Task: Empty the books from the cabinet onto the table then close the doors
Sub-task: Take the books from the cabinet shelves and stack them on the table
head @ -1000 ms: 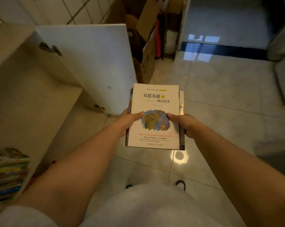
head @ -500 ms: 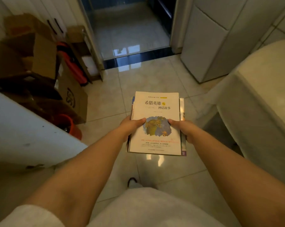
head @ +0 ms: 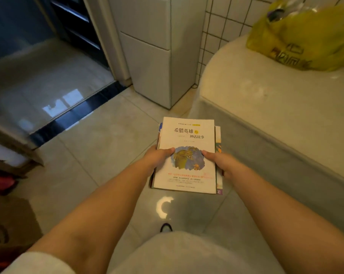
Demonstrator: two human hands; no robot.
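Pale glossy tile covers the floor [head: 100, 147] across the middle of the frame, with a dark threshold strip [head: 74, 117] running diagonally through the upper left. The table [head: 281, 107], draped in a light cloth, fills the right side from the upper right down to the right edge. A white cabinet-like unit [head: 151, 56] stands at the upper centre against a white tiled wall [head: 224, 22]. A yellow plastic bag [head: 303, 36] sits on the table in the upper right corner. Just right of centre, the stack of books [head: 187, 155] is held flat above the floor, beside the table's near edge and not yet on it; the top cover is cream with dark Chinese characters and a round blue and yellow picture. The left hand [head: 157, 157] grips the stack's left edge with its thumb lying across the cover, and the right hand [head: 220, 163] grips the right edge the same way. The other fingers of both hands are hidden under the stack. A dark shoe tip [head: 165, 227] shows on the floor at lower centre.
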